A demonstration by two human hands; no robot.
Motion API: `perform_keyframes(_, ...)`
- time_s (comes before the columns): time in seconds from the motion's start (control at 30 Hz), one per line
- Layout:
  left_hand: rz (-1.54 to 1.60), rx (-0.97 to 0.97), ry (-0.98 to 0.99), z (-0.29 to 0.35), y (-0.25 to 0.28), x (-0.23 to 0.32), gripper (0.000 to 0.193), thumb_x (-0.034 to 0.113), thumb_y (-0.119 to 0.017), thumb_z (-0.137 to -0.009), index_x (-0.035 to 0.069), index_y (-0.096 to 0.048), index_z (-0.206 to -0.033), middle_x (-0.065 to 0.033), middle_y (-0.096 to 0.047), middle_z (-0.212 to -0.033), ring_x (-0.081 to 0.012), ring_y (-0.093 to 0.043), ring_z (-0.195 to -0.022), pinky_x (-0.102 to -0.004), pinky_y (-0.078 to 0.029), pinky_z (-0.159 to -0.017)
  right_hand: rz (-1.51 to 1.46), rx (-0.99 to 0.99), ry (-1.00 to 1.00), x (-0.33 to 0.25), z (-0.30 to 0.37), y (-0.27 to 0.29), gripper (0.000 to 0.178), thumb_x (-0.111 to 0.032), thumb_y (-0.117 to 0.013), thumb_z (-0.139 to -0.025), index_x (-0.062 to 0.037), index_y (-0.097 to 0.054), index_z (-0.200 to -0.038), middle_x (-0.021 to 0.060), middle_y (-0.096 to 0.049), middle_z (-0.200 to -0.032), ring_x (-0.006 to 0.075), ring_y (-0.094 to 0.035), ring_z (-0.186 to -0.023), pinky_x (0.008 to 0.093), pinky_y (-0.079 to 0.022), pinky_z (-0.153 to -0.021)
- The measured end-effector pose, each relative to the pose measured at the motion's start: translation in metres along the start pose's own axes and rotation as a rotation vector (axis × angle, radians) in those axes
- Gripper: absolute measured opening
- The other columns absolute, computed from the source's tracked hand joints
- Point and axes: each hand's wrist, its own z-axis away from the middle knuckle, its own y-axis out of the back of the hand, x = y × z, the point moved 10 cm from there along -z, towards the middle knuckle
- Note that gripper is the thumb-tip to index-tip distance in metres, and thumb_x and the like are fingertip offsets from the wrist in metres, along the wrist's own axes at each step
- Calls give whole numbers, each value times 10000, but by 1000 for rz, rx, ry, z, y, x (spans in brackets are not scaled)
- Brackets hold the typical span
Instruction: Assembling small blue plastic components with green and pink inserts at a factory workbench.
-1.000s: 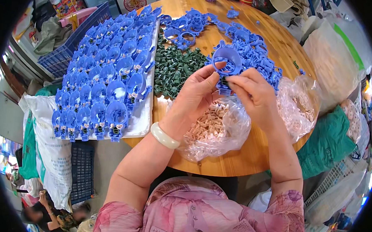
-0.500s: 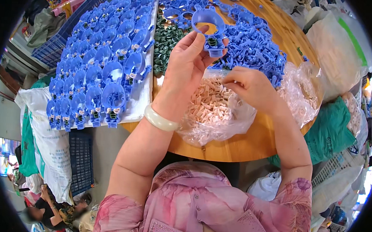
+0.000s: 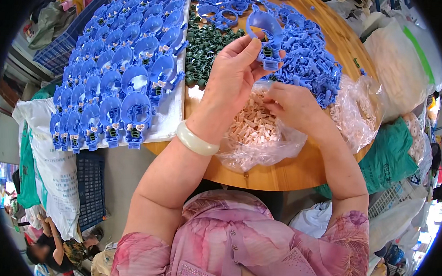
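Observation:
My left hand holds up a blue plastic ring-shaped part, its fingers closed around the lower end. A small dark green piece sits in that part below the ring. Just right of it and nearer to me, my right hand has its fingers pinched together over a clear plastic bag of small pale pink pieces. Whatever is between those fingertips is hidden.
Rows of similar blue parts stand on a white board at the left. Dark green pieces and heaped blue pieces lie on the round wooden table. Another clear bag lies right. A person is at lower left.
My left hand has shifted a little to the right with the blue part, uncovering more of the green pieces. The right hand's fingers remain pinched over the bag.

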Motion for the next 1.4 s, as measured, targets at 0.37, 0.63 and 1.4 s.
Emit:
perform_keyframes(0.37,-26,58,46,-1,5,-5,309,178,-517,-920,-41,-492,-1137,-155,-611,-998,-258,-624,-929,-378,-527,-809,-994,53,-321,39,8,25,154,-38,-624,-801,30,-649,-936,26,-634,-756,85,-582,-658,220,-480,-604)
perform_keyframes(0.63,0,65,128,2,-2,-18,284,111,-540,-896,-4,-517,-1155,-97,-620,-994,-182,-632,-858,-331,-528,-751,-1058,332,-363,51,17,77,126,-22,-606,-821,19,-654,-931,51,-655,-804,107,-627,-697,212,-503,-661)
perform_keyframes(1.4,19,-96,5,11,-23,-13,602,-82,-673,-718,49,-461,-1266,-61,-536,-1170,-158,-540,-1027,-260,-504,-837,-126,758,-20,-31,22,119,113,-8,-674,-695,-49,-613,-782,65,-609,-785,247,-595,-727,324,-463,-622)
